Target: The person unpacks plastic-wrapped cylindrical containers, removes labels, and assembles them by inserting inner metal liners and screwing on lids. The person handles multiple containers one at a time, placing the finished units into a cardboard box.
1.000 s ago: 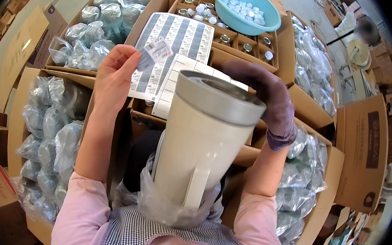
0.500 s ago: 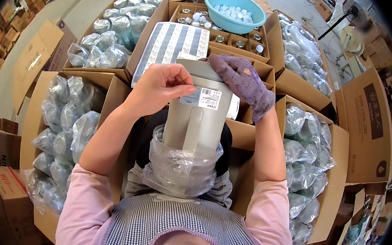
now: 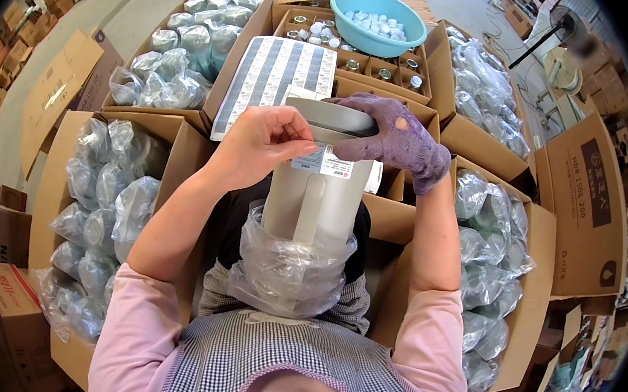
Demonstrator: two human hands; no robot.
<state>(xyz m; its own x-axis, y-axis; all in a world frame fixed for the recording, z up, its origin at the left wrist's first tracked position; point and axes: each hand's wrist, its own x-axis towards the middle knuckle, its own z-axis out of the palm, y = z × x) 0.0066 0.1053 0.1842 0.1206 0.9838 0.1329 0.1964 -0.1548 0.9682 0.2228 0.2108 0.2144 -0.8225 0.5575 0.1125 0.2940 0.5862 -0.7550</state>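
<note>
A beige-grey lidded jug stands upright between my knees, its handle facing me. A crumpled clear plastic bag is gathered around its lower part. Just under the grey lid, a white printed label lies on the jug's wall. My bare left hand pinches at the label's upper left corner with thumb and forefinger. My right hand, in a worn purple glove, curls its fingers over the lid and rests its thumb at the label's top edge.
A label sheet lies beyond my left hand. Behind the jug, a blue basin of white caps sits on a divided carton with bottles. Open cartons of plastic-wrapped items stand at left and right.
My right hand has shifted its grip, bringing the thumb from the lid's side around to the front, onto the label's top edge. The left hand keeps its pinch.
</note>
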